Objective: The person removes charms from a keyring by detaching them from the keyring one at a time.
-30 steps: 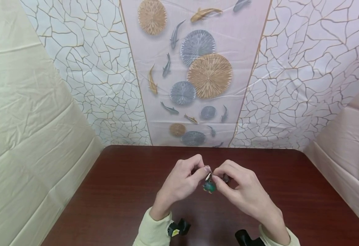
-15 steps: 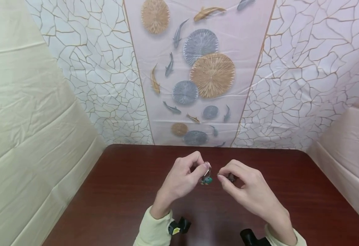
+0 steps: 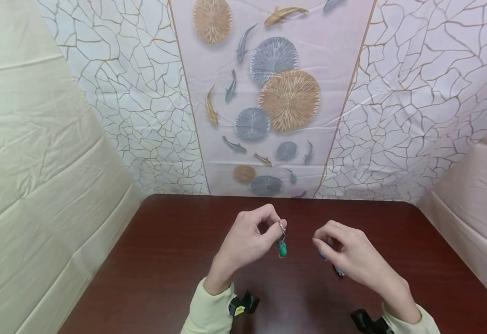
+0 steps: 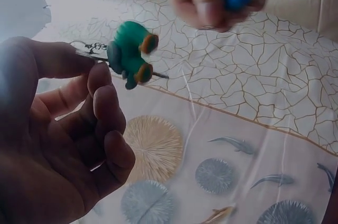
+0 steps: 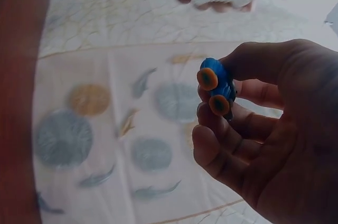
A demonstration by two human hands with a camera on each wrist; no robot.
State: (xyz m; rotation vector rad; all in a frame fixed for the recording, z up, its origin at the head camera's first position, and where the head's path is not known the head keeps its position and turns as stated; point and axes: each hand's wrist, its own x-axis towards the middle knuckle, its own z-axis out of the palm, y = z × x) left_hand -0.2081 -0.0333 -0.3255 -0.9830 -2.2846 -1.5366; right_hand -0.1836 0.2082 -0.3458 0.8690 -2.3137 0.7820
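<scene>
Now that the two hands have drawn apart above the surface [image 3: 176,260], the left hand [image 3: 247,241] pinches the ring with the green charm [image 3: 282,248] dangling; the right hand [image 3: 352,255] holds the freed blue charm [image 5: 216,89].

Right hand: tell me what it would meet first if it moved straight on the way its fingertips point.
Probably the green charm hanging from the left hand; the right hand points leftward at it, though depth is uncertain.

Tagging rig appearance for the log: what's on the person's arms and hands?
Both hands, left hand and right hand, are bare, no gloves. Pale yellow-green long sleeves reach the wrists. A small black camera unit sits at each wrist; the left one bears a yellow tag.
</scene>
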